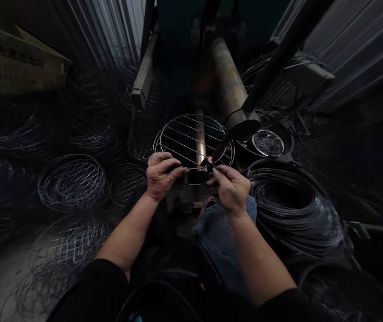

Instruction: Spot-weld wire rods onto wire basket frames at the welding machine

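A round wire grille point(191, 138) with several parallel cross wires is held flat in front of me. My left hand point(160, 174) grips its near rim, fingers curled round the wire. My right hand point(230, 185) pinches the rim at the near right, just below the tip of a welding electrode point(211, 157), where a small orange glow shows. A thick metal cylinder point(229, 85) of the machine angles down to that point. A lower metal bar point(199, 138) runs beneath the grille.
Piles of finished wire rings and grilles point(72, 181) lie on the left floor. A large coil of dark wire point(292, 210) sits at the right. A small shiny grille point(267, 142) rests behind it. A blue cloth point(221, 232) covers my knee.
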Motion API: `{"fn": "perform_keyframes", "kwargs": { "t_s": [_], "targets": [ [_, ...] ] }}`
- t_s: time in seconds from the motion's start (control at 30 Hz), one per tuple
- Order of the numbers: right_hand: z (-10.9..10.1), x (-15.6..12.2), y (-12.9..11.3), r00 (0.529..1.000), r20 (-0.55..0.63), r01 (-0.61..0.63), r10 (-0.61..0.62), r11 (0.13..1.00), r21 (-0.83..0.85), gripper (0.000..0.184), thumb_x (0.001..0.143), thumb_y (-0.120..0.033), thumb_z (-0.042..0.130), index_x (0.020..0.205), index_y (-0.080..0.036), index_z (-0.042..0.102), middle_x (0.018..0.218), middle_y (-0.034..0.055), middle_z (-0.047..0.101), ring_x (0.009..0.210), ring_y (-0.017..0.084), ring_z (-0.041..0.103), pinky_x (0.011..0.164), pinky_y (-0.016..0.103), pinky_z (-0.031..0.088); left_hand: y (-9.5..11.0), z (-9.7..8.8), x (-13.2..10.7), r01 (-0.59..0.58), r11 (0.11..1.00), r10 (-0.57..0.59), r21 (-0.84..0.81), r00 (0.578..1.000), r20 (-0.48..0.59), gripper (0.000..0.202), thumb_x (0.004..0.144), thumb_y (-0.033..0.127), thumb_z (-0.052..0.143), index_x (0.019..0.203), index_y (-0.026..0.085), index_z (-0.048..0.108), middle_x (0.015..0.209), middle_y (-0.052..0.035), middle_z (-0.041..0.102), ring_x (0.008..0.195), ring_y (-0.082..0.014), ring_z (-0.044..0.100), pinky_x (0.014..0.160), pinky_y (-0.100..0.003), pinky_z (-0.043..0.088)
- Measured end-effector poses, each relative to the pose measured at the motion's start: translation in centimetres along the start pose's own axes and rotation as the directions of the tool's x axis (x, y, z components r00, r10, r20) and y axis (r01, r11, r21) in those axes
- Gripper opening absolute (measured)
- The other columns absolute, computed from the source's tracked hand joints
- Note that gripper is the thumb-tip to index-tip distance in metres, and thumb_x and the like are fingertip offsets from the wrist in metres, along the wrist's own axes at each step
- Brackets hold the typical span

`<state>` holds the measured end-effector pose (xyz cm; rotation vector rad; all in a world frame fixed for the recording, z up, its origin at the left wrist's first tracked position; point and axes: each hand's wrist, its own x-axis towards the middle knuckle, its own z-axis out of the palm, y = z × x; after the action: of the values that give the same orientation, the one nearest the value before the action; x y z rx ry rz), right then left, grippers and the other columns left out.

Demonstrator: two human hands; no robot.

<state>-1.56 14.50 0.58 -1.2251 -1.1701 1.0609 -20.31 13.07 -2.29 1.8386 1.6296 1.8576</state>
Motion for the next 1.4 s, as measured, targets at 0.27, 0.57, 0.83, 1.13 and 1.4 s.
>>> {"fn": "perform_keyframes", "kwargs": {
  "t_s": [0.27,0.57,0.83,1.13,1.4],
  "targets": [
    [0.1,0.5,0.0,0.997,0.050,-0.066,0.065,0.997,0.034,0.017,0.070,-0.031,0.067,0.074,-0.015,0.069,0.047,-0.0017,0.061,0.039,0.011,0.053,0.043,0.022,0.044,-0.8,0.1,0.2,-0.009,1.000,0.009,0.012,1.000,0.007,0.023,0.066,0.039,0.080,0.079,0.022,0.073,0.087,-0.0029,0.061,0.084,-0.0161,0.059,0.081,-0.033,0.049],
    [0.2,1.4,0.0,0.993,0.070,-0.097,0.093,0.994,0.050,0.022,0.069,-0.033,0.066,0.079,-0.014,0.070,0.047,-0.0017,0.060,0.041,0.012,0.054,0.043,0.022,0.044,-0.7,0.4,0.8,0.002,1.000,-0.001,0.031,1.000,-0.003,0.022,0.067,0.038,0.080,0.078,0.021,0.072,0.086,-0.0021,0.060,0.083,-0.0147,0.059,0.079,-0.030,0.049],
    [-0.6,0.9,0.6,0.995,0.099,-0.013,0.017,0.999,-0.047,0.020,0.074,-0.036,0.065,0.079,-0.017,0.071,0.053,-0.0037,0.059,0.038,0.010,0.053,0.040,0.022,0.039,-0.6,0.6,0.9,0.007,1.000,-0.007,0.017,1.000,-0.016,0.022,0.067,0.037,0.080,0.079,0.020,0.073,0.087,-0.0019,0.061,0.082,-0.0131,0.059,0.078,-0.028,0.049],
    [-0.5,0.9,1.5,0.982,0.052,0.185,-0.181,0.978,-0.098,0.011,0.074,-0.028,0.066,0.078,-0.022,0.075,0.068,-0.0019,0.069,0.061,0.014,0.063,0.063,0.024,0.049,-0.6,0.6,1.3,0.004,0.997,-0.001,0.073,0.999,-0.037,0.021,0.066,0.036,0.080,0.077,0.020,0.073,0.086,-0.0014,0.061,0.081,-0.0132,0.060,0.077,-0.028,0.049],
    [-0.2,1.8,1.4,0.974,0.085,0.222,-0.210,0.961,-0.165,0.011,0.077,-0.016,0.069,0.085,-0.021,0.075,0.090,-0.0055,0.075,0.084,0.014,0.069,0.081,0.022,0.051,-0.8,0.8,1.9,-0.094,0.991,0.099,0.092,0.994,-0.053,0.024,0.061,0.037,0.084,0.075,0.020,0.074,0.078,0.0002,0.061,0.074,-0.0141,0.058,0.075,-0.030,0.045]
  ]
}}
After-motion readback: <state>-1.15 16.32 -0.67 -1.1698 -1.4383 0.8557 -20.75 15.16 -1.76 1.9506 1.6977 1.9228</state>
